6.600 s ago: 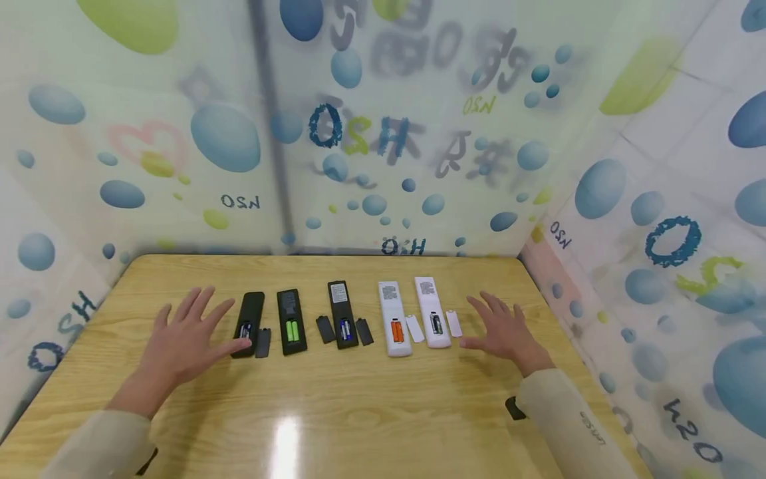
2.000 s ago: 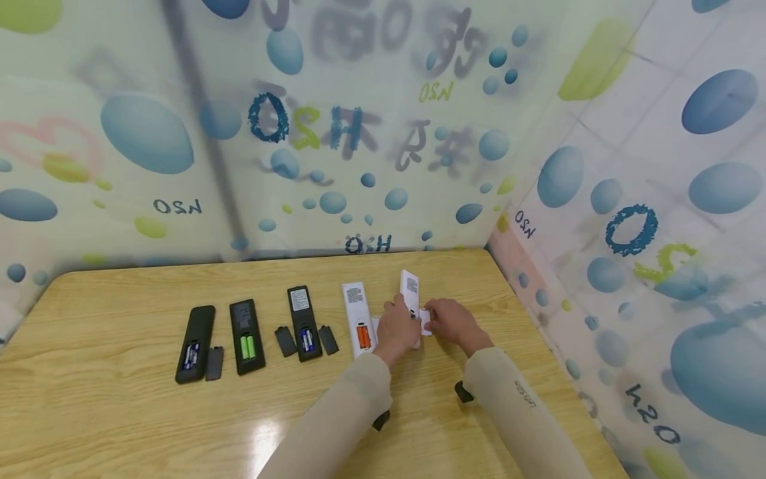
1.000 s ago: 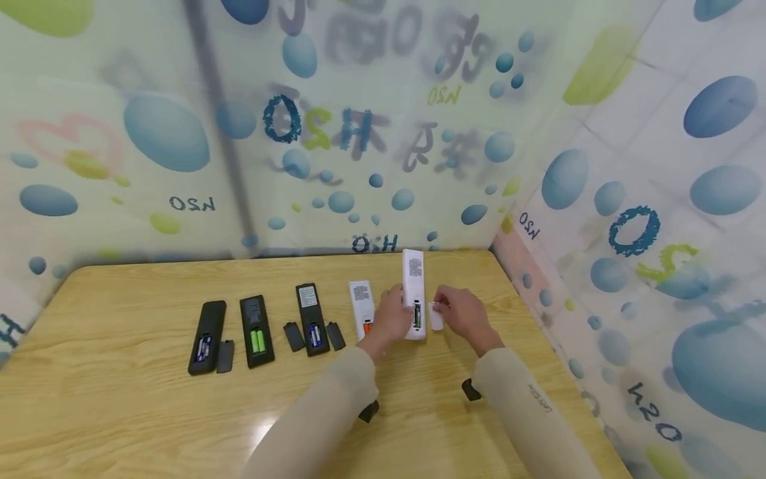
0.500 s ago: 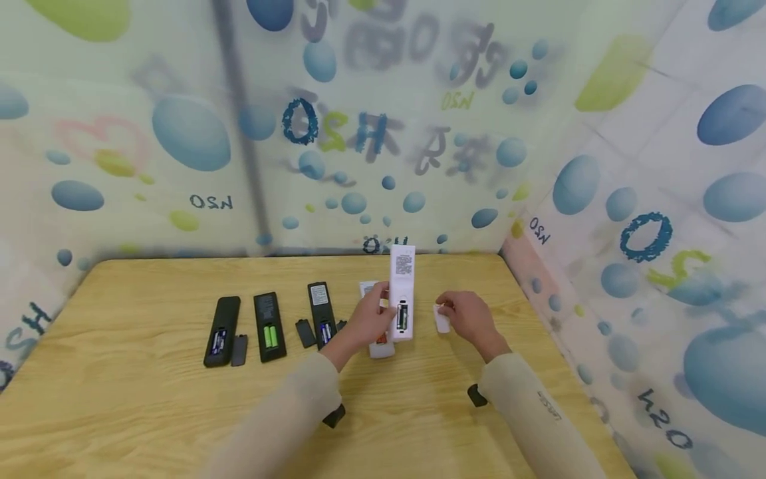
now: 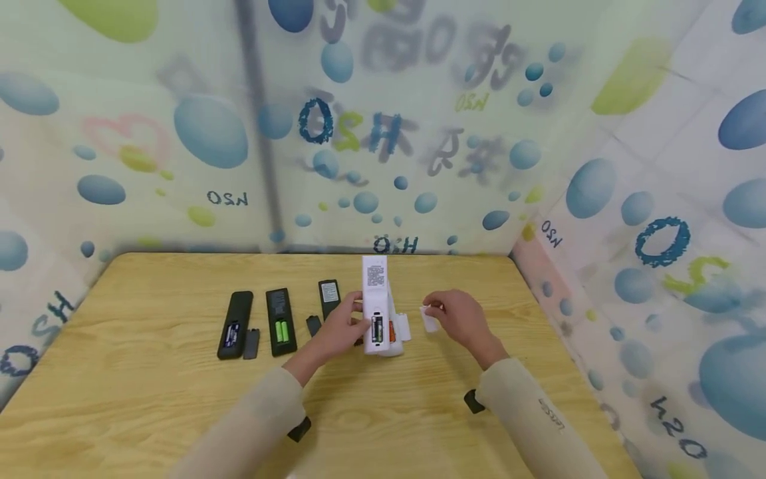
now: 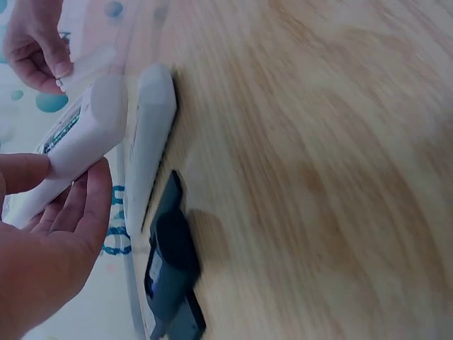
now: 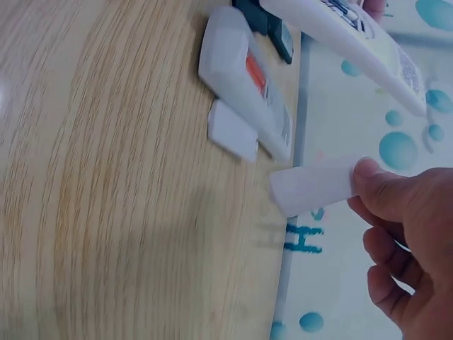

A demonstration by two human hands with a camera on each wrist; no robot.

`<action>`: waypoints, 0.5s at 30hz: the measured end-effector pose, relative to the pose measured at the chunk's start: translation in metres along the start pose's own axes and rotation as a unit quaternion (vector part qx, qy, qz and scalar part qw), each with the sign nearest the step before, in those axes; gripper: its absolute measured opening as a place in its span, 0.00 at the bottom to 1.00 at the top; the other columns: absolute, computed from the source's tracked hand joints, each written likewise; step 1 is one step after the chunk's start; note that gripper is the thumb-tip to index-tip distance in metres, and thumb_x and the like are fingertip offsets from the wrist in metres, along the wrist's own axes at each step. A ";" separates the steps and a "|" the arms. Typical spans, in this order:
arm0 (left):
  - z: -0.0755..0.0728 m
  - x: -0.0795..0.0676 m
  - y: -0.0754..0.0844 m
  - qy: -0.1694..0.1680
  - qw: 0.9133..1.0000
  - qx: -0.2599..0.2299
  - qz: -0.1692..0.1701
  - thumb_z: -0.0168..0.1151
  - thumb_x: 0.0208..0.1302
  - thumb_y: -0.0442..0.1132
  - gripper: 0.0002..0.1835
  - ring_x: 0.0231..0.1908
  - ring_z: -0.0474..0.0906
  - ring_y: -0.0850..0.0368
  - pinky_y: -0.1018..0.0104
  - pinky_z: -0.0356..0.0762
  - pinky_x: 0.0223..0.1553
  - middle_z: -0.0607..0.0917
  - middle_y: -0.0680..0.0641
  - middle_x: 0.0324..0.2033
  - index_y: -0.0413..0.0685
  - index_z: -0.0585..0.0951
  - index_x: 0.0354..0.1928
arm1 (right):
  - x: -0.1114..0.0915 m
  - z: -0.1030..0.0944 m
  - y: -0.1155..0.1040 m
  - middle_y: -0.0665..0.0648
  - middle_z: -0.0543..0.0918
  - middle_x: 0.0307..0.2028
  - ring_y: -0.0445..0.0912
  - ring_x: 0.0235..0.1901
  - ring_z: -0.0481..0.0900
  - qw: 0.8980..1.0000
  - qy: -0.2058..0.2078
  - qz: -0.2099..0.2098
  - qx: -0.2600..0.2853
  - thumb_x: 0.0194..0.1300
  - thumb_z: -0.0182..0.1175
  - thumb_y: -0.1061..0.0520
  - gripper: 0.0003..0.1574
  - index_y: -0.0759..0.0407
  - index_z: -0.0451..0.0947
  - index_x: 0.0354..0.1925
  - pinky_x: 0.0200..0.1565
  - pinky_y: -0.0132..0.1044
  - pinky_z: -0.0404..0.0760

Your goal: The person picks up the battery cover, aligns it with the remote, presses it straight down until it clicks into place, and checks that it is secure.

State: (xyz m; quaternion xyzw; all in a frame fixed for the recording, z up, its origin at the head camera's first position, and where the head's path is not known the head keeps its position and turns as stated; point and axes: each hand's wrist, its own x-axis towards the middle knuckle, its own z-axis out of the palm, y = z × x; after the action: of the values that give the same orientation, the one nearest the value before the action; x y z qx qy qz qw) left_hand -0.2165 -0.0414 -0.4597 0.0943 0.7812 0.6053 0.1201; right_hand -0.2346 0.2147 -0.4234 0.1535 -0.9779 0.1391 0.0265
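Note:
My left hand [image 5: 340, 327] grips a white remote control [image 5: 375, 286] by its side, held up off the table with its back toward me. Its battery bay is uncovered and shows dark batteries. Between thumb and fingertips my right hand [image 5: 463, 320] pinches a white battery cover [image 7: 315, 185], apart from the remote and to its right. Behind the raised remote, partly hidden, a second white remote [image 7: 244, 78] with orange batteries lies on the table, its own white cover [image 5: 404, 327] beside it.
Left on the wooden table [image 5: 179, 399] lie black remotes: one with blue batteries [image 5: 235, 324], another with green ones [image 5: 280, 322], and a third [image 5: 329, 297] partly behind my left hand. Loose black covers [image 5: 251, 344] lie near them. A patterned curtain [image 5: 335, 186] rises behind the table.
My hands came in from either side; the left lifted the rightmost white remote and carried it leftward over the other white one. My right hand picked up its cover. The head view shifted too.

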 end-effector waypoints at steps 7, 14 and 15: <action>-0.019 -0.017 -0.015 -0.017 1.000 0.008 -0.003 0.54 0.70 0.31 0.33 0.47 0.81 0.49 0.58 0.82 0.45 0.77 0.36 0.57 0.45 0.55 0.74 | 0.001 0.003 -0.025 0.47 0.87 0.38 0.42 0.33 0.75 1.000 0.007 -0.027 0.013 0.65 0.64 0.51 0.08 0.48 0.86 0.42 0.39 0.37 0.77; -0.029 -0.031 -0.029 -0.018 0.999 0.025 -0.019 0.57 0.68 0.30 0.36 0.48 0.81 0.49 0.60 0.82 0.46 0.76 0.36 0.58 0.45 0.54 0.74 | 0.001 0.013 -0.047 0.46 0.87 0.37 0.40 0.30 0.72 0.998 0.017 -0.047 0.039 0.63 0.65 0.51 0.10 0.48 0.86 0.43 0.36 0.35 0.75; -0.030 -0.032 -0.031 -0.017 0.999 0.026 -0.020 0.57 0.68 0.30 0.36 0.47 0.81 0.49 0.60 0.82 0.46 0.76 0.36 0.58 0.44 0.55 0.74 | 0.000 0.015 -0.050 0.46 0.87 0.37 0.40 0.30 0.72 0.998 0.019 -0.053 0.041 0.63 0.65 0.51 0.10 0.48 0.86 0.43 0.36 0.35 0.75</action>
State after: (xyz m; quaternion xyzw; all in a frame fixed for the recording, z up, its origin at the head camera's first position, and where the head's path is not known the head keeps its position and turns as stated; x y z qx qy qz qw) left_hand -0.1951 -0.0867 -0.4803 0.0925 0.7965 0.5802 0.1430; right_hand -0.2197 0.1645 -0.4241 0.2036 -0.9611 0.1808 0.0459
